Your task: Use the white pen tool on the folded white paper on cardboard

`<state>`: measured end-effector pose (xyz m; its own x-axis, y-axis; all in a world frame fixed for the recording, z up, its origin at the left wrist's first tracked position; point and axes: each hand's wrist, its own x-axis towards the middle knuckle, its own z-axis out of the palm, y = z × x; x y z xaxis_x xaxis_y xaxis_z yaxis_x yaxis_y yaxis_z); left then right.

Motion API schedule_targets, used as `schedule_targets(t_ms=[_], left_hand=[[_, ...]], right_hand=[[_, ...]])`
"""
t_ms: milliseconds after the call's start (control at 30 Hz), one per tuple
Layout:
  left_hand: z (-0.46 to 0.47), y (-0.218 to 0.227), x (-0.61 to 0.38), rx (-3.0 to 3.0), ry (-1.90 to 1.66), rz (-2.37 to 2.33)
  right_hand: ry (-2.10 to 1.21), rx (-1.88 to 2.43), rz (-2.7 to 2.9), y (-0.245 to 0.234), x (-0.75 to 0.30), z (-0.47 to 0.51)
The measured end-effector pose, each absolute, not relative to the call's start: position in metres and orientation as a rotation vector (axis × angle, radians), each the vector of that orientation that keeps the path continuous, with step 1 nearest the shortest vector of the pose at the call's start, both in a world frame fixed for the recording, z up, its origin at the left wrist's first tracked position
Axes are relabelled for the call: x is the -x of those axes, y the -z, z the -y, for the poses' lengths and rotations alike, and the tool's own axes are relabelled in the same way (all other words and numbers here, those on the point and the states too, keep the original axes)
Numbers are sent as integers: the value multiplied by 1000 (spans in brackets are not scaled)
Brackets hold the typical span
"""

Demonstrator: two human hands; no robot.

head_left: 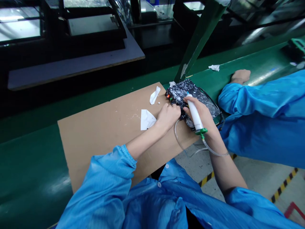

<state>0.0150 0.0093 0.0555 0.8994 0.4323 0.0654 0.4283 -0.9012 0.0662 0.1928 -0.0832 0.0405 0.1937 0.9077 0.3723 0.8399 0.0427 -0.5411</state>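
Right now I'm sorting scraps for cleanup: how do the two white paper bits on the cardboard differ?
The folded paper piece is larger, flat and angular; the crumpled paper scrap is smaller, narrow and twisted. The folded piece lies right beside the left hand; the crumpled scrap lies apart, farther up the cardboard sheet, nearer the circuit board. Both are white and rest on the cardboard.

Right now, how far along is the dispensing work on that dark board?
Done: white specks already dot the board, though I cannot tell which beads are fresh. In hand: the right hand holds the white syringe with its tip down on the board, while the left hand steadies the board's near edge on the cardboard sheet. How much is left cannot be judged.
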Motion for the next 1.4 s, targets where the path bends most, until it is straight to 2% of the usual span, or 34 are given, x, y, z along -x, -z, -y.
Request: schedule_targets(t_ms=[100, 233, 300, 433, 600, 833, 967, 1133, 1400], left_hand=[[-24, -53, -13, -2936, -94, -613], [-46, -57, -6, -2580, 116, -600], [-44, -59, -4, -2610, 127, -628], [-25, -59, -2, -2925, -29, -698], [-14, -59, 8, -3047, -83, -646], [3, -47, 123, -2953, -455, -812], [10, -23, 188, -2722, -664, -1020], [17, -4, 201, -2758, -613, -968], [21, -12, 198, -2747, -563, -885]], right_hand=[[-140, 1777, 1652, -42, -194, 83], [-163, 1775, 1658, -43, -195, 84], [-166, 1770, 1659, -43, -195, 83], [-152, 1760, 1661, -42, -194, 83], [-161, 1776, 1643, -45, -192, 86], [-63, 1657, 1479, -57, -161, 113], [-315, 1481, 1399, -51, -103, 122], [-767, 1480, 1209, -30, -41, 107], [-763, 1561, 1110, -19, -42, 105]])
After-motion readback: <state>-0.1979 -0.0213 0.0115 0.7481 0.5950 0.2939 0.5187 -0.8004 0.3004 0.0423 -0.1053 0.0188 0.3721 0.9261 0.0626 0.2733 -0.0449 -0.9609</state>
